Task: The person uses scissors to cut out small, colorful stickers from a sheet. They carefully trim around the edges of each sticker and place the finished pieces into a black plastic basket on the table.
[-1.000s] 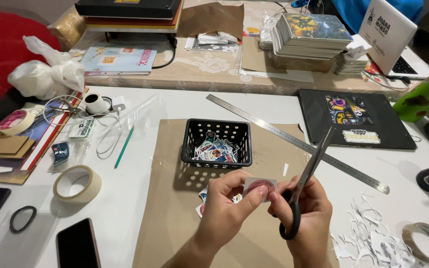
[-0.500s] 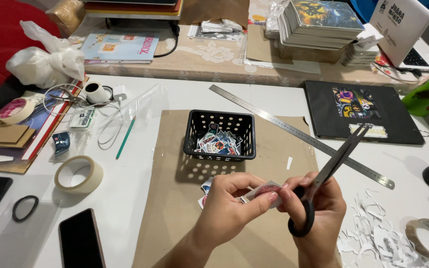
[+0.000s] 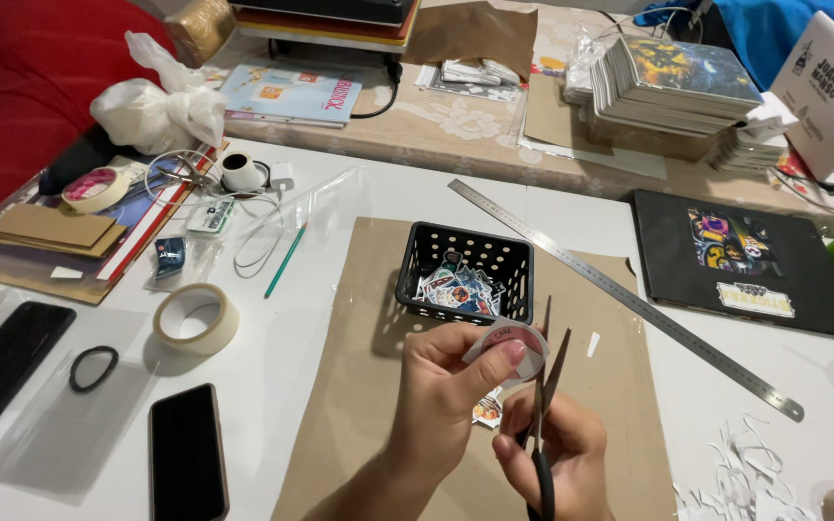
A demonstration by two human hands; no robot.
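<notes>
My left hand [image 3: 446, 396] pinches a small round sticker [image 3: 516, 349] with a pink rim, held up over a brown paper sheet [image 3: 359, 386]. My right hand [image 3: 557, 453] grips black-handled scissors [image 3: 542, 386], blades slightly apart and pointing up, their edges against the sticker's right side. Just beyond my hands stands a small black plastic basket [image 3: 465, 253] filled with several cut stickers. Another sticker piece [image 3: 487, 410] lies on the brown paper beneath my hands.
A long metal ruler [image 3: 629, 299] lies diagonally to the right of the basket. A tape roll [image 3: 196, 318], a green pencil [image 3: 285, 260], two black phones [image 3: 187, 453] and a hair tie [image 3: 94, 368] lie left. White paper trimmings [image 3: 745, 473] lie at lower right, a black folder [image 3: 745, 260] beyond.
The scissors have swung from a slanted angle to nearly upright. My left hand has turned the sticker, its round face now showing. The view has shifted closer and slightly lower.
</notes>
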